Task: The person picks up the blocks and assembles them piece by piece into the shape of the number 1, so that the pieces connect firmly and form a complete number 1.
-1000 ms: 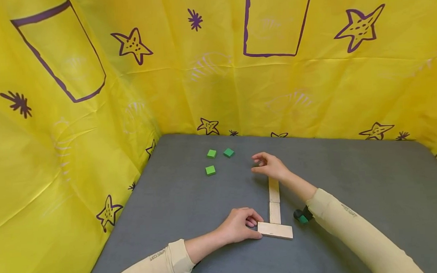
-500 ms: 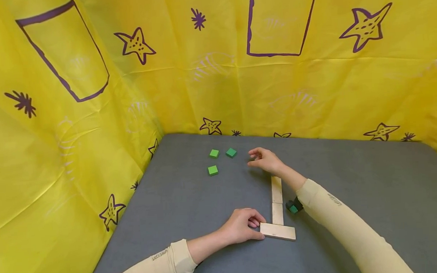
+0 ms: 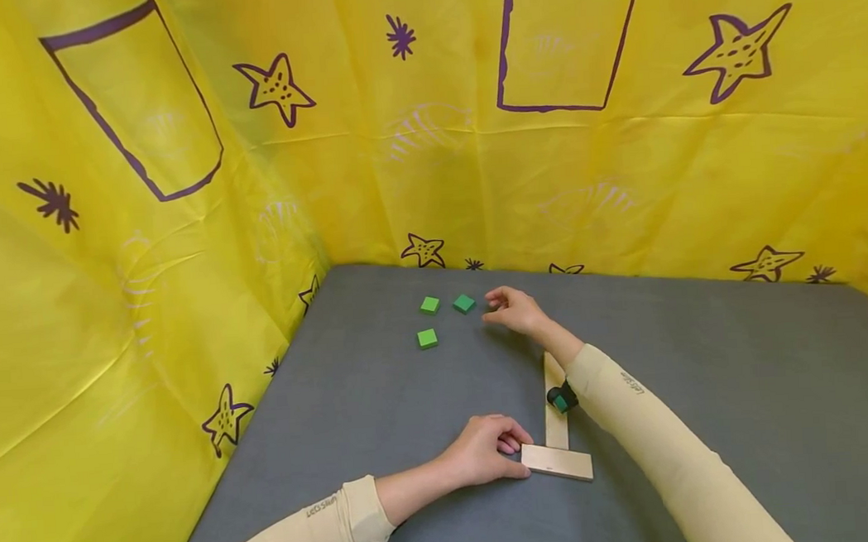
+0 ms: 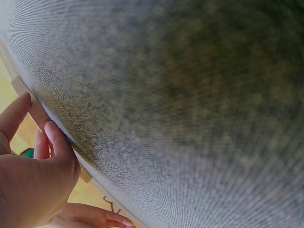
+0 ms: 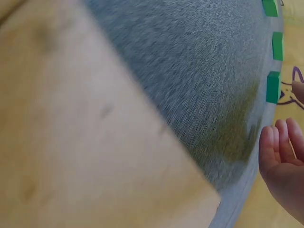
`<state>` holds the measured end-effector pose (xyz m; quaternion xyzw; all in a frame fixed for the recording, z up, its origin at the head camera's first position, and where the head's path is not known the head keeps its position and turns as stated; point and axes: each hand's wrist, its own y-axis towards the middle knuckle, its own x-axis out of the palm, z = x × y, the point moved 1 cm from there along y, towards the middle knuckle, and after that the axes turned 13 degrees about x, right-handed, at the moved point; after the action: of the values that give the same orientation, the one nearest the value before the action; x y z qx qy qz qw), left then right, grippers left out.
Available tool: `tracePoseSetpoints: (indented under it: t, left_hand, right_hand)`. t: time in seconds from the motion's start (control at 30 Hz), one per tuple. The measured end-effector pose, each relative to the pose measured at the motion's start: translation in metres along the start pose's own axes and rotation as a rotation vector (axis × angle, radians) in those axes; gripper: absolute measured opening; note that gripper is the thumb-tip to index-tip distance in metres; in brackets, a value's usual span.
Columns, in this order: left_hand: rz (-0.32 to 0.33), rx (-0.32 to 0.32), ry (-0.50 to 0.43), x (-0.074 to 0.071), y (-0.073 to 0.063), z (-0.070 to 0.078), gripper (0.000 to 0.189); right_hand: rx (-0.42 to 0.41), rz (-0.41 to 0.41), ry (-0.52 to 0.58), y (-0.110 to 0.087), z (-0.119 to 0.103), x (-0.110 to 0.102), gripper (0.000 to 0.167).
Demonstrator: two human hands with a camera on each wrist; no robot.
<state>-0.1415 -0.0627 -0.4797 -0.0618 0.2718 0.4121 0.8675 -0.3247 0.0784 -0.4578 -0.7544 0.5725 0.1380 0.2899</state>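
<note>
My left hand (image 3: 486, 450) pinches the left end of a flat wooden block (image 3: 561, 463) lying crosswise. In the left wrist view, its thumb and fingers lie along that block (image 4: 38, 113). Behind it, more wooden blocks (image 3: 558, 436) run away from me in a line, forming a T; my right forearm partly covers them. My right hand (image 3: 514, 310) hovers just right of a dark green square block (image 3: 464, 303), fingers loosely bent and holding nothing. Two light green blocks, one at the back (image 3: 429, 305) and one nearer (image 3: 426, 338), lie to its left.
A grey tabletop (image 3: 352, 392) bears all the blocks. Yellow cloth walls (image 3: 369, 184) with purple drawings rise at the back and left. On the right wrist sits a small dark camera with a green part (image 3: 560, 400), above the wooden line.
My right hand has moved left and away from me, closer to the dark green block, its forearm now crossing the wooden line. The left hand stays on the crosswise block. The head view has shifted slightly.
</note>
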Motion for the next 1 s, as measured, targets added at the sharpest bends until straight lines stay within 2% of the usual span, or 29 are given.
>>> tracePoseSetpoints:
  t: [0.13,0.27,0.43,0.67,1.0]
  left_hand:
    - [0.001,0.009,-0.003,0.000,0.000,0.000,0.028]
    - [0.004,0.014,-0.002,-0.001,-0.001,-0.001,0.028]
    - [0.001,0.010,0.001,0.000,-0.001,-0.001,0.028]
    - [-0.012,0.013,0.002,0.003,0.002,-0.001,0.029]
    - [-0.004,0.018,0.003,0.001,0.001,-0.003,0.029]
  right_hand:
    - [-0.007,0.010,-0.020,0.007,-0.005,0.006,0.047]
    - [0.026,0.008,-0.033,0.017,-0.009,0.014,0.049]
    - [0.004,0.039,-0.069,0.027,-0.009,0.019,0.051]
    - [0.054,0.069,-0.077,0.031,-0.008,0.022,0.050]
    - [0.048,0.116,-0.104,0.039,-0.011,0.035,0.047]
